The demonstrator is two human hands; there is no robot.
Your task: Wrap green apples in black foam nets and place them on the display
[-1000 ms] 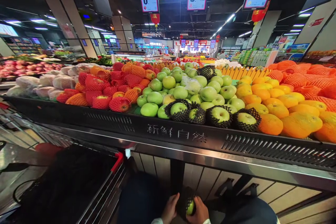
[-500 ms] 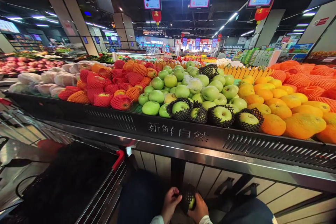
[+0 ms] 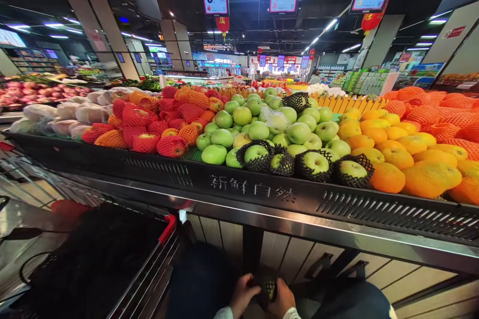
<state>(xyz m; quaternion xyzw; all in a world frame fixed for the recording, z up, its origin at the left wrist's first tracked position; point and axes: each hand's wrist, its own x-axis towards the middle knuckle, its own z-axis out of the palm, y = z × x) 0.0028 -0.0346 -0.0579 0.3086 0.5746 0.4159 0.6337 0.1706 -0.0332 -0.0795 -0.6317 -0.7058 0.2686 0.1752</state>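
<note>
Low in front of the shelf, between my knees, a green apple (image 3: 270, 289) sits in a black foam net (image 3: 265, 284). My right hand (image 3: 283, 300) is wrapped round the apple's right side. On the other side, my left hand (image 3: 242, 295) has its thumb and fingers closed at the net's left edge. Dark net against the dark background makes its outline hard to see. Above, on the display, lies a heap of loose green apples (image 3: 258, 130), with several apples in black foam nets (image 3: 315, 164) along the front edge.
A black display rail (image 3: 254, 190) with a metal edge runs across above my hands. Red-netted apples (image 3: 145, 142) lie left of the heap, oranges (image 3: 396, 159) to its right. A shopping cart (image 3: 170, 229) with a dark bundle (image 3: 101, 259) stands at my left.
My left hand has moved slightly right and closed at the foam net, where its fingers were a little apart from it before. My right hand keeps hold of the apple.
</note>
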